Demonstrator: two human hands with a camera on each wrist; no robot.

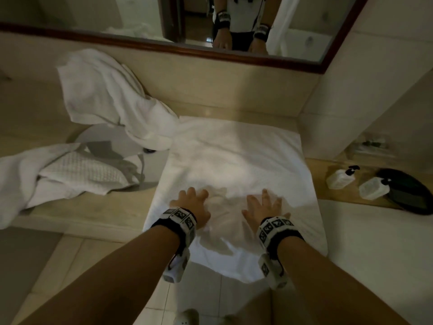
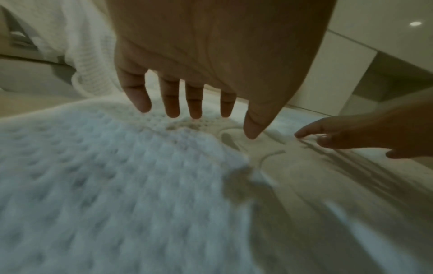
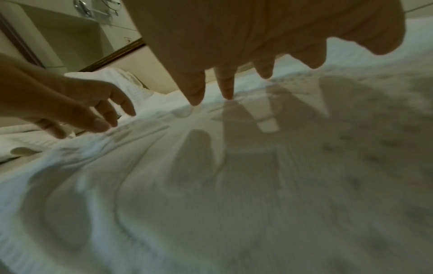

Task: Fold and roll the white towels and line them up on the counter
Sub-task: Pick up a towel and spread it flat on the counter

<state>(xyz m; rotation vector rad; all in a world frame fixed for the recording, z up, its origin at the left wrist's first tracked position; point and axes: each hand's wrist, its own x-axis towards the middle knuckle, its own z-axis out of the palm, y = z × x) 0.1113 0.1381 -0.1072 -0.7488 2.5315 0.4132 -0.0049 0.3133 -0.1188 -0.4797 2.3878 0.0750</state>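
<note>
A white towel (image 1: 234,156) lies spread flat on the desk (image 1: 82,219), its near edge hanging over the front edge toward the floor. Both hands are over its near half, side by side and apart. The left hand (image 1: 191,204) has its fingers (image 2: 172,100) straight and spread, tips at or just above the cloth; the left wrist view does not settle whether they touch. The right hand (image 1: 263,207) is likewise flat with fingers (image 3: 226,85) extended and splayed, holding nothing; one fingertip appears to meet the towel surface in the right wrist view. Both wrist views are blurred across the cloth. Each wrist carries a black band with patterned white blocks.

To the left, a second white towel (image 1: 105,95) is heaped loosely against the back wall and droops toward the sink (image 1: 112,141). A third towel (image 1: 58,174), with a waffle texture, lies crumpled across the sink's left rim and hangs off the desk front.

To the right, on a lower ledge, stand two pump bottles (image 1: 356,181) beside a dark round object (image 1: 407,193). A framed mirror (image 1: 117,17) runs along the wall above.
</note>
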